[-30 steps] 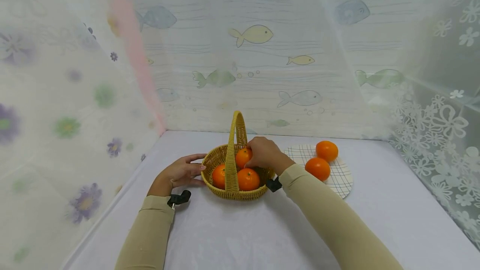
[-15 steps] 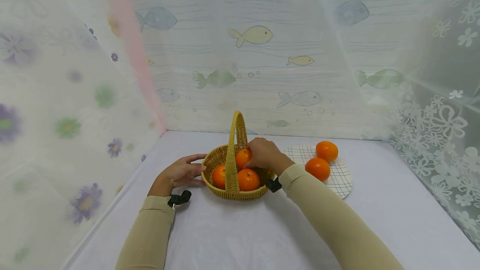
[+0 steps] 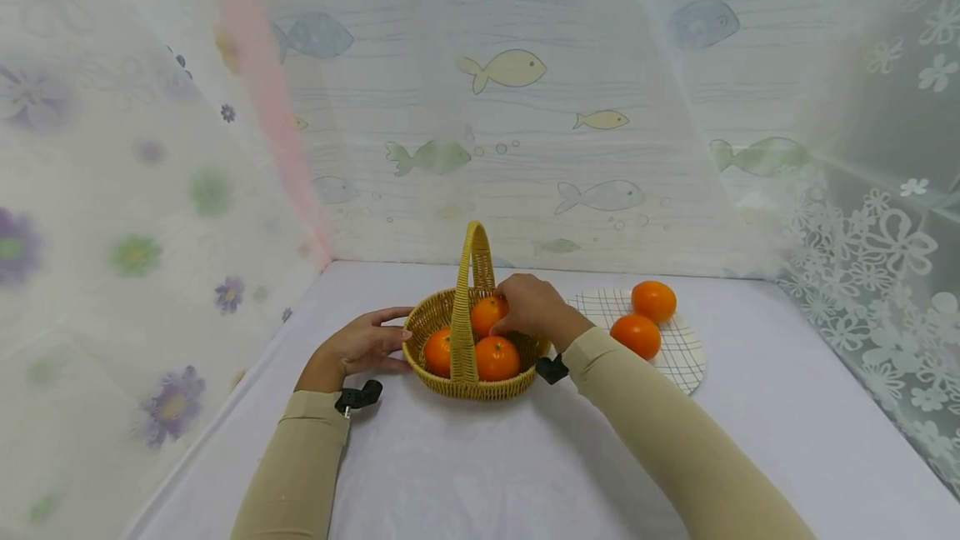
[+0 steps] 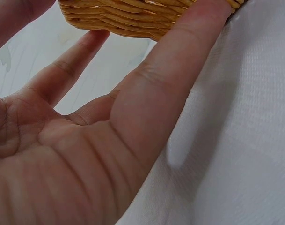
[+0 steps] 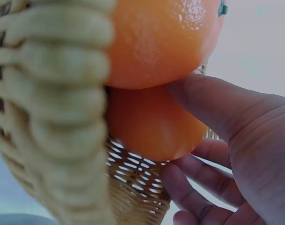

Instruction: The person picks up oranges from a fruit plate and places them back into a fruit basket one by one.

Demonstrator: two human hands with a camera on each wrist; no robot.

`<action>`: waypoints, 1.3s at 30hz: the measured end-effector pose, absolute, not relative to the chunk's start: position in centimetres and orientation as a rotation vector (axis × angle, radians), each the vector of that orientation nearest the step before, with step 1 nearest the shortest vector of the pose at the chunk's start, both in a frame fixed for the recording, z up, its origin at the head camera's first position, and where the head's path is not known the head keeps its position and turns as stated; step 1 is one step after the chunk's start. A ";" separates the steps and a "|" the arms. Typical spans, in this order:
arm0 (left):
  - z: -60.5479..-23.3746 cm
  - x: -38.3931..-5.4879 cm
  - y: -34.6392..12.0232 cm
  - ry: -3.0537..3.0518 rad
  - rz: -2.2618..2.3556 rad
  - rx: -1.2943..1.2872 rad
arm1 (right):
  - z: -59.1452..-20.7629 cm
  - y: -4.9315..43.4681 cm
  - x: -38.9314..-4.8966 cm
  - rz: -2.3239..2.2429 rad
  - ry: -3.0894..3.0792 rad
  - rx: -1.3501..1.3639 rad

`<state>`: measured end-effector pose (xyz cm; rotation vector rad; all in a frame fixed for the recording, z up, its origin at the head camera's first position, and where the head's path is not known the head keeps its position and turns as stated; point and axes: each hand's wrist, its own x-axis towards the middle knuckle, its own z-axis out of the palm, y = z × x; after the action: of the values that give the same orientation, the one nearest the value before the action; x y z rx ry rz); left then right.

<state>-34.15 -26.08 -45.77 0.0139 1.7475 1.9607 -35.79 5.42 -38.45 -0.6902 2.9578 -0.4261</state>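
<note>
A yellow woven basket (image 3: 480,391) with a tall arched handle holds several oranges. Two of them, a left orange (image 3: 437,352) and a front orange (image 3: 497,358), lie near its front. My right hand (image 3: 531,305) reaches in over the right rim and grips a back orange (image 3: 487,317). The right wrist view has thumb and fingers around this held orange (image 5: 158,126), under another orange (image 5: 161,42) that partly covers it. With its fingers spread and fairly straight, my left hand (image 3: 367,344) touches the basket's left side; the left wrist view shows its fingertips at the weave (image 4: 128,16).
Right of the basket lies a round white plate (image 3: 684,357) with a grid pattern. It bears a front orange (image 3: 636,337) and a rear orange (image 3: 654,302), partly behind my right sleeve. White cloth (image 3: 465,473) covers the table, and printed curtains (image 3: 525,132) hang around it.
The right hand and the orange it grips have shifted very slightly within the basket. The left hand, the basket and the plate stay where they were.
</note>
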 end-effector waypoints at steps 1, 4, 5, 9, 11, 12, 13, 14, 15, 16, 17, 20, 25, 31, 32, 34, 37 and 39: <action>-45.8 -34.2 -26.1 1.750 1.961 0.013 | -38.4 5.5 -35.8 -0.420 2.960 -0.683; -45.8 -34.2 -26.1 1.753 1.965 0.010 | -38.4 5.8 -35.8 -0.407 2.965 -0.665; -45.8 -34.2 -26.1 1.753 1.966 0.011 | -38.5 6.0 -35.8 -0.403 2.969 -0.663; -45.9 -34.3 -26.0 1.751 1.968 0.017 | -38.5 6.6 -35.9 -0.398 2.980 -0.664; -45.9 -34.4 -26.0 1.751 1.967 0.021 | -38.5 6.9 -36.0 -0.401 2.982 -0.674; -45.9 -34.4 -26.1 1.751 1.967 0.024 | -38.5 7.1 -36.0 -0.405 2.984 -0.676; -45.9 -34.4 -26.1 1.753 1.966 0.027 | -38.5 7.2 -36.1 -0.409 2.987 -0.681; -45.9 -34.4 -26.1 1.753 1.965 0.029 | -38.4 7.4 -36.1 -0.417 2.990 -0.689; -45.9 -34.5 -26.1 1.752 1.965 0.028 | -38.5 7.5 -36.1 -0.418 2.993 -0.698; -45.9 -34.5 -26.1 1.751 1.965 0.028 | -38.4 7.6 -36.1 -0.428 2.994 -0.708; -45.9 -34.5 -26.1 1.750 1.965 0.027 | -38.5 7.8 -36.1 -0.433 2.999 -0.717; -45.9 -34.4 -26.1 1.743 1.965 0.019 | -38.5 8.3 -36.0 -0.447 3.014 -0.746; -45.8 -34.2 -26.1 1.745 1.962 0.023 | -38.5 9.4 -35.8 -0.477 3.025 -0.774; -46.1 -34.2 -26.2 1.741 1.961 0.038 | -38.6 10.8 -35.5 -0.462 3.063 -0.763; -46.1 -34.2 -26.2 1.740 1.960 0.040 | -38.5 11.1 -35.4 -0.462 3.076 -0.762; -46.1 -34.3 -26.2 1.741 1.959 0.035 | -38.4 11.6 -35.0 -0.477 3.096 -0.758; -46.0 -34.3 -26.2 1.743 1.955 0.032 | -38.2 12.6 -34.5 -0.505 3.128 -0.747; -46.0 -34.3 -26.2 1.737 1.955 0.026 | -38.1 13.3 -34.2 -0.522 3.155 -0.714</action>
<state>-34.26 -26.19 -46.00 0.0262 1.7375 1.9551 -34.23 13.25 -38.09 -0.7136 3.1547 -0.5223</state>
